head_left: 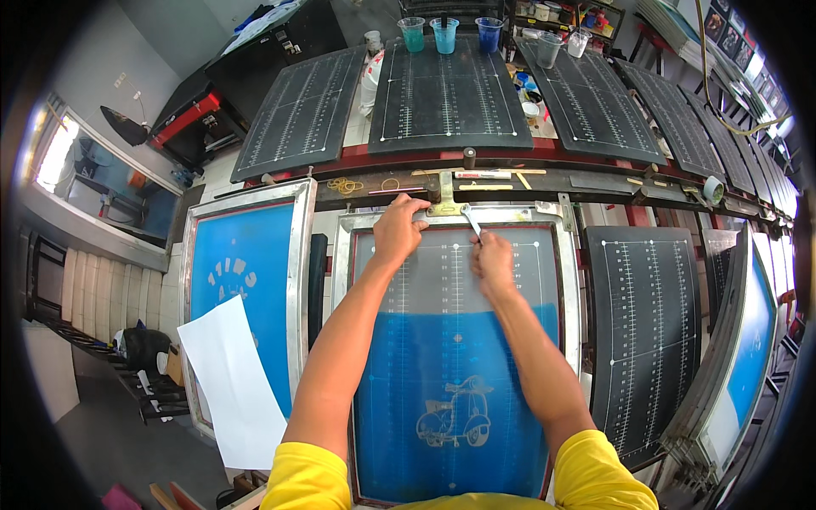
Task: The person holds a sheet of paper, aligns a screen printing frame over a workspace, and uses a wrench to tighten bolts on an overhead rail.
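Observation:
A silk screen (450, 357) with a blue lower part and a scooter design lies in front of me in its metal frame (342, 255). Gripping the far bar of that frame, my left hand (399, 229) sits just left of a metal hinge bracket (445, 197). My right hand (495, 263) is closed round the handle of a wrench (473, 221). The wrench's head reaches the right side of the bracket; the fastener under it is too small to make out. A dark ruled printing board shows through the mesh.
To the left, a second framed blue screen (246, 246) stands with a white paper sheet (234, 382) against it. More screens (722, 374) lean at the right. Several ruled black boards (450, 93) line the far side, with plastic cups (444, 36) of colour beyond. A marker (483, 175) lies on the rail.

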Tool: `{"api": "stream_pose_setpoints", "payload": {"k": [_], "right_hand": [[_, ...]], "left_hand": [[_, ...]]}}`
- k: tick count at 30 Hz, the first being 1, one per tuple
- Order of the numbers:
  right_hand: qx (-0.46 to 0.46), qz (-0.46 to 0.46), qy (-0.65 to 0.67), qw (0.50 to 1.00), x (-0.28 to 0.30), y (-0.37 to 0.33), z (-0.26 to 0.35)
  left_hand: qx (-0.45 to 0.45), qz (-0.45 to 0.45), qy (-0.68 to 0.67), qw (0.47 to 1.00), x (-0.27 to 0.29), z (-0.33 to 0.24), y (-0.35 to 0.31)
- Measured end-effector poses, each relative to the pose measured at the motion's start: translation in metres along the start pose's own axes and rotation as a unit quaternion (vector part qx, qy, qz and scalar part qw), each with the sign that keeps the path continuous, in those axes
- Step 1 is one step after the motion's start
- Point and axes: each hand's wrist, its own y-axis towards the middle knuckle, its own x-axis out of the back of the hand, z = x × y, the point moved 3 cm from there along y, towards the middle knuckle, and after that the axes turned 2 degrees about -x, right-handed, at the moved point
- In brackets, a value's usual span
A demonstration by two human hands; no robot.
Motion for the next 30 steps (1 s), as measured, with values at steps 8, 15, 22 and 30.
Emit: {"api": "stream_pose_setpoints", "payload": {"k": [8, 15, 22, 30], "right_hand": [[0.068, 0.013, -0.141, 0.988, 0.01, -0.011, 0.012], [0.066, 0.097, -0.27, 0.956, -0.003, 0.009, 0.02], [0.039, 0.105, -0.322, 0.94, -0.007, 0.03, 0.035], [0.052, 0.125, -0.393, 0.909, -0.014, 0.038, 0.067]], "left_hand": [[-0.004, 0.008, 0.004, 1.0, 0.003, 0.001, 0.001], [-0.011, 0.005, 0.0, 1.0, 0.003, -0.002, 0.001], [0.002, 0.014, -0.001, 1.0, 0.004, -0.002, 0.001], [-0.007, 0.013, -0.001, 1.0, 0.001, 0.001, 0.001]]}}
